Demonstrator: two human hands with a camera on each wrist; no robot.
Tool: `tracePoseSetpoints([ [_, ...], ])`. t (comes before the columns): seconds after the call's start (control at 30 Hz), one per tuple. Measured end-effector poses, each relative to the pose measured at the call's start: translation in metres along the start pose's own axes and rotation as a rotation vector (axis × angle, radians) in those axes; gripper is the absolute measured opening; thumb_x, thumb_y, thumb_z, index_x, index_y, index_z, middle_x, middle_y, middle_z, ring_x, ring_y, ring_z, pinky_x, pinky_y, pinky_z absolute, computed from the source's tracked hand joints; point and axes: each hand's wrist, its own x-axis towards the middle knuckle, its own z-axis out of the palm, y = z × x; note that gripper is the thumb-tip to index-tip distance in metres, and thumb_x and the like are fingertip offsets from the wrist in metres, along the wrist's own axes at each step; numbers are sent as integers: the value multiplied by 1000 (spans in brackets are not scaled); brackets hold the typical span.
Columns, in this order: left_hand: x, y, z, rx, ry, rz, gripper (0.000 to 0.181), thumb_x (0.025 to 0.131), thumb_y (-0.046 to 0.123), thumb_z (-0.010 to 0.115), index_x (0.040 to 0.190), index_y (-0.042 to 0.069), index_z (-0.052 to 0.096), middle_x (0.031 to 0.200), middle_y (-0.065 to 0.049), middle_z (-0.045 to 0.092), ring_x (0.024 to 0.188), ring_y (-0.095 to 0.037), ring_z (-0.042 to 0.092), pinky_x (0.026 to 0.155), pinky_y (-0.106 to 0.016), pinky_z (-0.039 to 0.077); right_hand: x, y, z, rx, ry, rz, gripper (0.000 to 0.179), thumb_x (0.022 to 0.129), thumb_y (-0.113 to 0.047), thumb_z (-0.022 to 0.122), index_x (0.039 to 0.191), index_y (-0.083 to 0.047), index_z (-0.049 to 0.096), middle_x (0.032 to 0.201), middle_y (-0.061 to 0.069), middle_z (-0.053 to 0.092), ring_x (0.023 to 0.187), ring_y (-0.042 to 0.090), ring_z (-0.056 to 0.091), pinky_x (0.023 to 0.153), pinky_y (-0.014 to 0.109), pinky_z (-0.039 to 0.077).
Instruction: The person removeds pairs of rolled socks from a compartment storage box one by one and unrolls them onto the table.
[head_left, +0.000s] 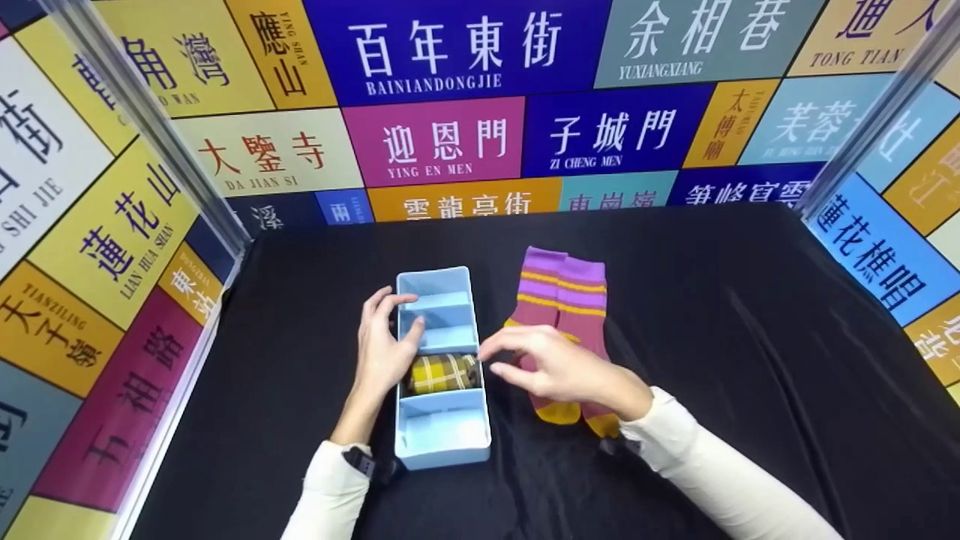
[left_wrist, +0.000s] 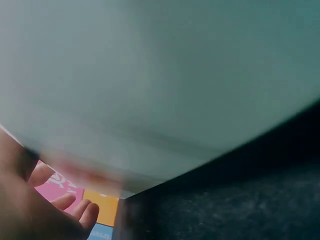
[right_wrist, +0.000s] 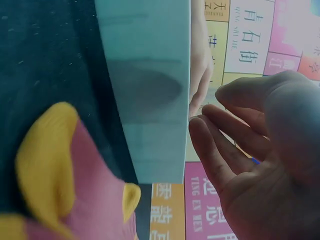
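A light blue divided storage box (head_left: 444, 456) lies lengthwise on the black cloth. One of its compartments holds a rolled yellow and brown plaid sock (head_left: 441, 373). My left hand (head_left: 384, 343) is at the box's left rim, with index finger and thumb spread over the far compartments. At the opposite rim, beside the plaid roll, is my right hand (head_left: 559, 367). Its fingers are loosely bent and hold nothing; in the right wrist view, the fingertips (right_wrist: 200, 127) are right by the rim. The box wall fills most of the left wrist view.
A pair of purple, pink and yellow striped socks (head_left: 564, 289) lies flat to the right of the box, partly covered by my right hand. Black cloth (head_left: 697, 300) covers the table. Panels with printed characters (head_left: 435, 142) stand behind and at both sides.
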Motion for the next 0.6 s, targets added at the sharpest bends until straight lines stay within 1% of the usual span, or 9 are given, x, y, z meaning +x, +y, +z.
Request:
tracePoseSetpoints([
  [0.07, 0, -2, 1, -13, -17, -34, 42, 90, 11, 82, 131, 10, 73, 154, -20, 56, 138, -37, 59, 114, -49, 50, 8, -1, 4, 2, -16, -26, 28, 103, -15, 73, 130, -10, 76, 128, 0, 79, 117, 16, 74, 104, 37, 60],
  [0.17, 0, -3, 2, -24, -42, -75, 49, 89, 11, 83, 136, 12, 69, 148, -18, 61, 131, -37, 64, 113, -49, 49, 19, -3, 10, 15, -43, -53, 28, 102, -13, 73, 129, -10, 78, 126, 0, 80, 116, 16, 75, 104, 35, 60],
  [0.23, 0, -2, 3, -32, -54, -93, 51, 89, 10, 83, 138, 13, 67, 146, -17, 63, 131, -37, 65, 112, -50, 51, 25, -5, 13, 10, -66, -45, 27, 103, -14, 73, 129, -12, 78, 125, 0, 80, 117, 15, 75, 105, 35, 59],
  [0.4, -1, -3, 3, -79, -77, -120, 53, 89, 7, 82, 139, 15, 65, 146, -19, 62, 134, -38, 65, 111, -52, 55, 36, -7, 22, -55, -110, -3, 24, 104, -18, 72, 127, -15, 79, 122, -2, 80, 114, 14, 75, 105, 34, 59],
  [0.6, 0, -8, 2, -166, -75, -140, 53, 89, 2, 81, 138, 14, 65, 145, -18, 62, 133, -36, 67, 107, -54, 58, 47, -8, 30, -125, -116, 14, 23, 101, -29, 79, 121, -18, 82, 113, -4, 82, 101, 14, 76, 97, 33, 61],
])
